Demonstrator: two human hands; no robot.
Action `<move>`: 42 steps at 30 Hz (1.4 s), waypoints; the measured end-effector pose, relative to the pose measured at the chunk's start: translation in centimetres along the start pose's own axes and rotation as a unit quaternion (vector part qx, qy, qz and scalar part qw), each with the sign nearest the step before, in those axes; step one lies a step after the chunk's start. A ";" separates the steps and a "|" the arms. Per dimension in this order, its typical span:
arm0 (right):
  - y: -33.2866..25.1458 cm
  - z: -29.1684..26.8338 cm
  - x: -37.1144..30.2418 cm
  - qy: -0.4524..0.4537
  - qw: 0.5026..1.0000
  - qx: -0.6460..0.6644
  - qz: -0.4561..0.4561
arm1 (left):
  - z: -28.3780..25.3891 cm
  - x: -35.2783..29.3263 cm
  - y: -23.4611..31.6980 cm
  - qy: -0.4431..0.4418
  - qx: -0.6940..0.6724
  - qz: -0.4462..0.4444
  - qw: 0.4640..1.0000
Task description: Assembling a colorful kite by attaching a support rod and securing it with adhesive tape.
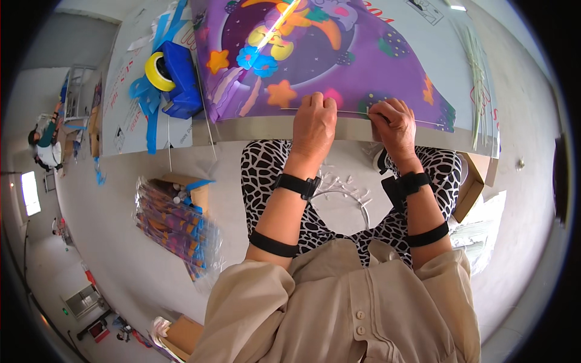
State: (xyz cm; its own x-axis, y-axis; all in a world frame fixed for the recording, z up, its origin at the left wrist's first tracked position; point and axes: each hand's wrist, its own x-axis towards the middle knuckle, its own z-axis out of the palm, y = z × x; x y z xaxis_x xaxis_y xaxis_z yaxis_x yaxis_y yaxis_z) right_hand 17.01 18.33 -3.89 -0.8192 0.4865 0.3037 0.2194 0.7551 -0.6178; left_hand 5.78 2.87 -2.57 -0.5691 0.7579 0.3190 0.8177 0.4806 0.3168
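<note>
A purple printed sheet point(357, 66) with cartoon figures, stars and flowers lies on the table, its near edge close to the table's front edge. Along that near edge runs a thin pale rod point(354, 112). My left hand point(315, 124) is closed over the rod and the sheet's edge, knuckles up. A little to its right, my right hand point(396, 124) pinches the rod between thumb and fingers. The undersides of both grips are hidden. Left of the sheet stands a blue tape dispenser point(181, 81) with a yellow roll point(158, 72).
Blue strips point(145, 97) hang at the table's left. A bundle of thin pale rods point(478, 91) lies on its right side. On the floor are a plastic-wrapped pack of printed pieces point(172, 224), an open carton point(475, 187) and clear bags point(484, 236). Another person point(47, 142) is far left.
</note>
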 end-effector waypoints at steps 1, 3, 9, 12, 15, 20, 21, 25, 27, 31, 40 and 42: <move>0.0 0.0 0.0 -0.001 1.000 0.003 -0.004 | 0.0 0.1 0.0 0.000 -0.008 -0.004 1.000; 0.0 0.1 0.0 -0.002 1.000 0.006 0.002 | 0.1 0.3 -0.3 -0.005 -0.012 -0.008 1.000; 0.2 -0.2 0.1 -0.026 0.999 0.020 -0.014 | -2.6 -0.2 -1.1 0.059 -0.023 -0.007 0.998; -0.8 -1.2 -0.1 0.029 0.990 0.135 0.031 | -7.4 -2.0 -5.1 0.096 0.051 -0.172 0.979; -2.5 -1.9 0.2 0.063 0.990 0.111 0.062 | -10.7 -5.0 -10.6 -0.005 0.160 -0.388 0.908; -9.3 0.9 0.9 -0.073 0.962 0.253 0.066 | -10.4 -9.5 -16.1 -0.049 0.035 -0.429 0.901; -10.9 2.0 0.9 -0.120 0.947 0.290 0.072 | -10.6 -10.2 -16.3 -0.027 -0.057 -0.436 0.898; -16.5 6.8 0.1 -0.254 0.882 0.385 0.097 | -12.5 -12.0 -8.2 0.058 -0.455 -0.506 0.730; -19.6 8.5 -0.5 -0.337 0.844 0.389 0.153 | -13.3 -14.6 -4.9 0.057 -0.518 -0.491 0.698; -22.5 10.3 -2.8 -0.375 0.808 0.410 0.198 | -14.1 -18.2 -0.7 0.046 -0.546 -0.494 0.675; -23.9 8.7 -6.7 -0.401 0.716 0.502 0.273 | -17.7 -15.5 -12.1 0.265 -0.284 -0.402 0.829; -24.6 8.7 -6.8 -0.413 0.709 0.507 0.265 | -17.9 -12.8 -17.0 0.326 -0.287 -0.370 0.822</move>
State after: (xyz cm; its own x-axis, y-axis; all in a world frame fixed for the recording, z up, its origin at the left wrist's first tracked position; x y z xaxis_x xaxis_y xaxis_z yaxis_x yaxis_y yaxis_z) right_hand 12.56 -7.43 2.93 -0.8868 -0.1563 -0.4350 0.4617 -0.3449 -0.8172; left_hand -2.42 -22.90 3.91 -0.9704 -0.1339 0.2010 0.1586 0.2746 0.9484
